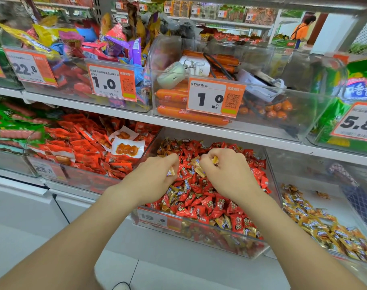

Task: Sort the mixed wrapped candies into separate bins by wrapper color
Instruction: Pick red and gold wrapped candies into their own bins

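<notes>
A clear bin (201,239) on the lower shelf holds mixed candies, mostly red-wrapped candies (207,206) with gold-wrapped ones among them. Both hands hover over its middle. My left hand (155,176) has its fingers curled round a gold-wrapped candy (171,171) that peeks out at the fingertips. My right hand (226,170) grips gold-wrapped candies (215,160) in its curled fingers, and another gold wrapper (200,170) shows at its left edge. The bin to the right (316,185) holds only gold-wrapped candies (329,229), heaped toward its front.
Left of the mixed bin, another clear bin holds red snack packs (88,147). The upper shelf (178,124) carries bins of orange sausages (191,116) and assorted packets, with price tags (216,97) on their fronts. A person in orange (301,30) stands far back right.
</notes>
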### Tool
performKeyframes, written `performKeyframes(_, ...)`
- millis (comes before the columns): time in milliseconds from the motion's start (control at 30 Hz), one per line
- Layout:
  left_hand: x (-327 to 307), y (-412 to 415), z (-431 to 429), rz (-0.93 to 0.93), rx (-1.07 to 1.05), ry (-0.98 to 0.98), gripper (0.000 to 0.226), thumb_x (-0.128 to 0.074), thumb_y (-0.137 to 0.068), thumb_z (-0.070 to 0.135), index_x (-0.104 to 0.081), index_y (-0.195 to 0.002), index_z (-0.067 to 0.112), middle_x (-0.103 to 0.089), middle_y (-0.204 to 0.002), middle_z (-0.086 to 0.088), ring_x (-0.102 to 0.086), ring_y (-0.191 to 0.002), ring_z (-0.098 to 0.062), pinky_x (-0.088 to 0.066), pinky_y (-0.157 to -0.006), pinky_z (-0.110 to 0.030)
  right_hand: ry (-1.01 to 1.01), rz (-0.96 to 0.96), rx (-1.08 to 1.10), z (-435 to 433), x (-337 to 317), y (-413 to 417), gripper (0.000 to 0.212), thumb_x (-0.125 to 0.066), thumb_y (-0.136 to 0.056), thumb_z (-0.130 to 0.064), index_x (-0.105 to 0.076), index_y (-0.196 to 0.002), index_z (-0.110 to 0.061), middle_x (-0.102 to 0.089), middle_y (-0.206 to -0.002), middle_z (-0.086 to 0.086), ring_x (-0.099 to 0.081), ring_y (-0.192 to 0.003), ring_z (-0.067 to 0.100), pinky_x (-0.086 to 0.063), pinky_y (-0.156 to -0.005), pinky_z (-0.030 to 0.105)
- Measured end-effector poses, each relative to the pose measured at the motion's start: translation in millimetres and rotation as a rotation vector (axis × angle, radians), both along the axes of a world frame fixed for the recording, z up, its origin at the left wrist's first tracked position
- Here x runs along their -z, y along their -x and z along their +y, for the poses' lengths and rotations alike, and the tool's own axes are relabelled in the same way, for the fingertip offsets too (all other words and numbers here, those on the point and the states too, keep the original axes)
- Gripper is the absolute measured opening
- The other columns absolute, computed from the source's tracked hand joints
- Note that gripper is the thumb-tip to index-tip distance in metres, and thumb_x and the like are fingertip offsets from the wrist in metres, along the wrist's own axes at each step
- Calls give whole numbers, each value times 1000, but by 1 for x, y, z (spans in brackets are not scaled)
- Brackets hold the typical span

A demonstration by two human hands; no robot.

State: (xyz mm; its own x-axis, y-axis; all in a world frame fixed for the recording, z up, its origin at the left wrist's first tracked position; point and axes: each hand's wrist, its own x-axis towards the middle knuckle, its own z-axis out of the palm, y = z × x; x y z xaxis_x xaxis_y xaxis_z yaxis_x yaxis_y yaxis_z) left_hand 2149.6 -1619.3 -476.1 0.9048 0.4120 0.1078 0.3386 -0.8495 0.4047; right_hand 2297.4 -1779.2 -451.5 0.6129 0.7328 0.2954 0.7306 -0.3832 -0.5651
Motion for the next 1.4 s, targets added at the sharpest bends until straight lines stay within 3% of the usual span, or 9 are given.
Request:
performKeyframes(67,1,-2,-1,54,-3,7,14,-65,-100,45,-55,-97,36,-63,-92,5,-62,-80,-17,-53,-71,-39,13,5,-21,-1,1,-2,37,-52,-102,-48,-61,-73,-27,-57,-47,0,-44,-38,13,-39,-48,29)
performKeyframes(333,4,-7,-11,321,-13,-120,47,-77,-92,42,-60,-132,24,-64,-117,-10,-65,-105,-35,-55,-84,-41,-93,381,-117,-4,7,-15,28,-64,-101,-43,-54,-94,-18,-43,-45,-9,-34,-43,17,-29,-50,33)
performKeyframes(567,2,-1,-3,88,-86,-37,22,-51,-107,31,-33,-100,20,-50,-82,-3,-52,-68,-21,-38,-59,-40,-143,617,-133,-9,-2,-7,19,-61,-105,-32,-78,-102,-23,-58,-62,3,-53,-55,16,-46,-52,27)
performKeyframes(733,2,2,-5,116,-93,-112,16,-53,-103,19,-40,-113,16,-56,-91,-7,-56,-76,-28,-50,-66,-45,-279,887,-15,-7,-1,-10,16,-64,-97,-21,-64,-85,-10,-45,-65,7,-40,-51,16,-27,-43,26)
performKeyframes(867,5,0,-7,181,-119,-149,12,-56,-105,22,-48,-112,17,-52,-102,-9,-56,-88,-32,-51,-76,-45,-334,1022,74,-5,-2,-9,15,-67,-98,-28,-62,-98,-14,-42,-61,1,-36,-48,13,-20,-42,24)
performKeyframes(1067,13,-7,-8,333,-125,-154,32,-64,-102,42,-48,-96,15,-57,-105,-11,-59,-86,-32,-47,-70,-39,-313,939,-25,-7,-1,-8,24,-71,-101,-33,-65,-98,-10,-45,-67,4,-41,-53,15,-27,-46,26)
performKeyframes(1167,12,-8,-7,275,-124,-182,20,-62,-103,32,-51,-101,17,-61,-105,-11,-63,-88,-34,-50,-70,-39,-225,657,-14,-10,-1,-10,12,-69,-100,-29,-79,-100,-23,-51,-62,1,-44,-54,17,-37,-50,29)
performKeyframes(1300,5,-3,-6,165,-175,-126,27,-53,-103,33,-47,-89,11,-56,-88,-8,-54,-70,-26,-39,-59,-35,-118,398,7,-6,5,-18,28,-63,-93,-22,-73,-87,4,-41,-55,5,-34,-57,20,-32,-59,34)
performKeyframes(1400,0,-4,-8,29,-260,-94,35,-50,-99,38,-48,-75,13,-54,-73,-7,-51,-62,-22,-32,-53,-34,-79,301,3,-1,5,-20,41,-67,-99,-41,-72,-84,-3,-45,-49,0,-38,-47,19,-34,-53,27)
